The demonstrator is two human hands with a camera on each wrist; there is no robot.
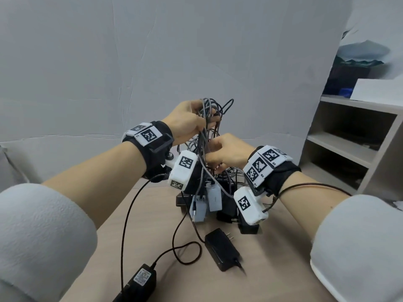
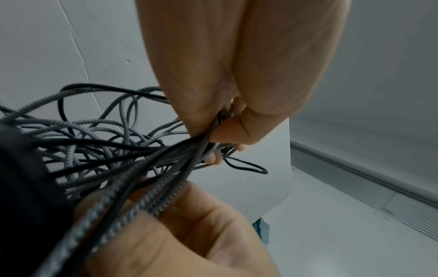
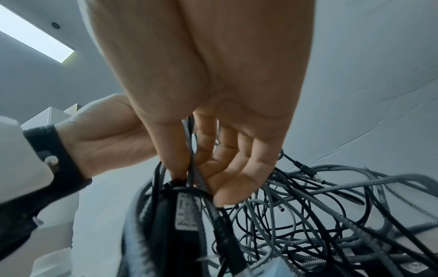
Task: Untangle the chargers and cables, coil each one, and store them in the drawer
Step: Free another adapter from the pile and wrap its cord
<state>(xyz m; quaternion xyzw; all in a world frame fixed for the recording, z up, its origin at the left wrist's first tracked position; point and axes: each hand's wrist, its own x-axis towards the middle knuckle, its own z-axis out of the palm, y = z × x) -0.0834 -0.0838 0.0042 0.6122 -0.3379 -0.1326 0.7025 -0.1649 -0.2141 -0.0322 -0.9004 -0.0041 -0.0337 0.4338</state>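
A tangle of grey braided and black cables (image 1: 226,104) hangs over the wooden table (image 1: 279,269). My left hand (image 1: 187,123) grips the top of the bundle and holds it raised; the left wrist view shows its fingers (image 2: 227,131) curled round several strands. Just below, my right hand (image 1: 229,152) pinches strands of the tangle (image 3: 308,209) between thumb and fingers (image 3: 213,168). White chargers (image 1: 214,197) and black ones dangle or rest under the bundle. Two black adapters (image 1: 222,249) (image 1: 141,280) lie on the table nearer me, joined by thin black cord. No drawer is in view.
A grey open shelf unit (image 1: 349,147) stands at the right, beyond the table's edge. A pale wall (image 1: 130,62) backs the table. The wrist cameras' own cords trail across the table's front.
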